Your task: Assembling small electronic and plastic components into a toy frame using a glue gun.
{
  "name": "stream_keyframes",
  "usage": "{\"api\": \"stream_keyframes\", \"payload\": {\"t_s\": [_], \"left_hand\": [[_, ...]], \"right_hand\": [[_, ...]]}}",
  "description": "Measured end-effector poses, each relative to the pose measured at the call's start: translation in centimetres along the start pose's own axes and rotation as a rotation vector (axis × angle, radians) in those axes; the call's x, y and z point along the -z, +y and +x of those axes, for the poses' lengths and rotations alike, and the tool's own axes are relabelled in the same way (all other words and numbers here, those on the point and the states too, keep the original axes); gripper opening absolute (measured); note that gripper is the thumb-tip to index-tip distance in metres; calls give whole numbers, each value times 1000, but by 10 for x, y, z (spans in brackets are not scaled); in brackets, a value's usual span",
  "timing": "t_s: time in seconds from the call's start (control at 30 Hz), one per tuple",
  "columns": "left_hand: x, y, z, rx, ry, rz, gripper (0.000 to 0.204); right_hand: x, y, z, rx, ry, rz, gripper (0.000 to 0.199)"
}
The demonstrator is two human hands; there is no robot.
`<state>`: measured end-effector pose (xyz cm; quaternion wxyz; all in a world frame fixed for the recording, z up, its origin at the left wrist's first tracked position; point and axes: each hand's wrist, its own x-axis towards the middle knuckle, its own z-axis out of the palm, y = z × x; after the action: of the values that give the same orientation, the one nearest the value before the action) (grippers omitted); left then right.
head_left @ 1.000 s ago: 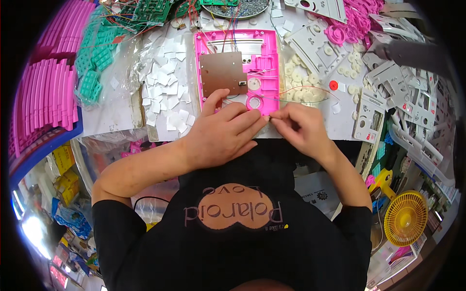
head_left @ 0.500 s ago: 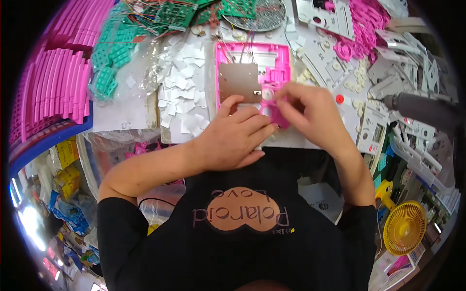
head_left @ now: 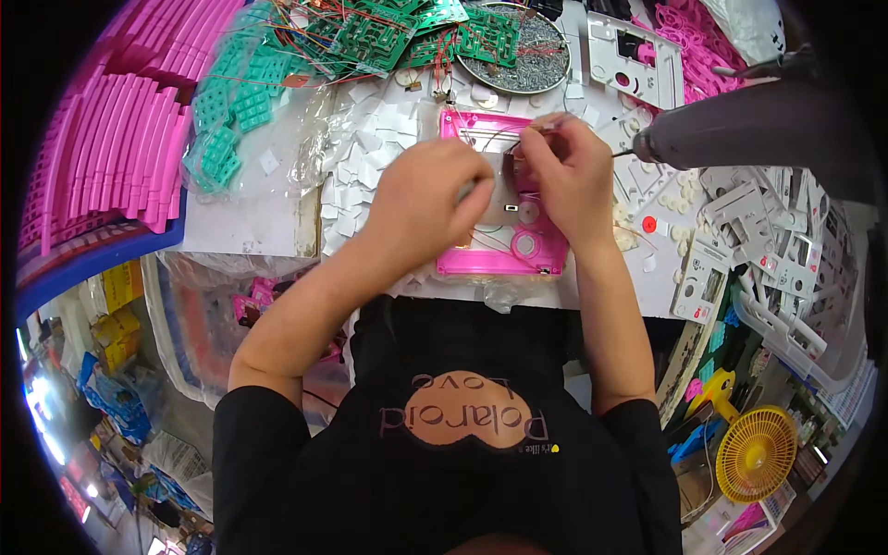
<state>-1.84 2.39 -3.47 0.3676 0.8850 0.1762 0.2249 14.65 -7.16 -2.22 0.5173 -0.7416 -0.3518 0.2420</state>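
Observation:
A pink plastic housing (head_left: 553, 254) lies on the table in front of me, with a round ring moulded near its near edge. Inside it sits a flat brownish plate (head_left: 508, 185), partly covered by my hands. My left hand (head_left: 427, 199) is over the housing's left side, fingers curled in and thumb close to them; whatever they hold is hidden. At the housing's far right corner, my right hand (head_left: 572, 171) pinches thin wires (head_left: 504, 132) between thumb and fingertips. A small white disc (head_left: 528, 212) shows inside the housing between the hands.
Green circuit boards (head_left: 375, 42) with wires and a round tray of metal bits (head_left: 527, 76) lie at the back. White paper squares (head_left: 344, 199) spread left. Pink panels (head_left: 116, 153) stand stacked far left. A dark electric screwdriver (head_left: 731, 125) juts in from the right, near grey-white panels (head_left: 754, 217).
My right hand has moved up to the housing's far edge and onto the wires. My left hand has lifted off the plate and curled. The loose pink part near my fingers no longer shows.

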Motion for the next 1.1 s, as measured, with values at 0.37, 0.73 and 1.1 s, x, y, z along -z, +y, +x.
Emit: {"api": "stream_keyframes", "payload": {"t_s": [0.37,0.73,1.1], "left_hand": [[-12,-16,37,79,193,-27,14],[29,-30,48,360,238,54,18],[7,-31,49,-123,229,70,8]], "right_hand": [[7,9,-17,483,-314,-357,12],[32,-19,-14,726,-580,-733,35],[32,21,53,812,-155,-634,15]]}}
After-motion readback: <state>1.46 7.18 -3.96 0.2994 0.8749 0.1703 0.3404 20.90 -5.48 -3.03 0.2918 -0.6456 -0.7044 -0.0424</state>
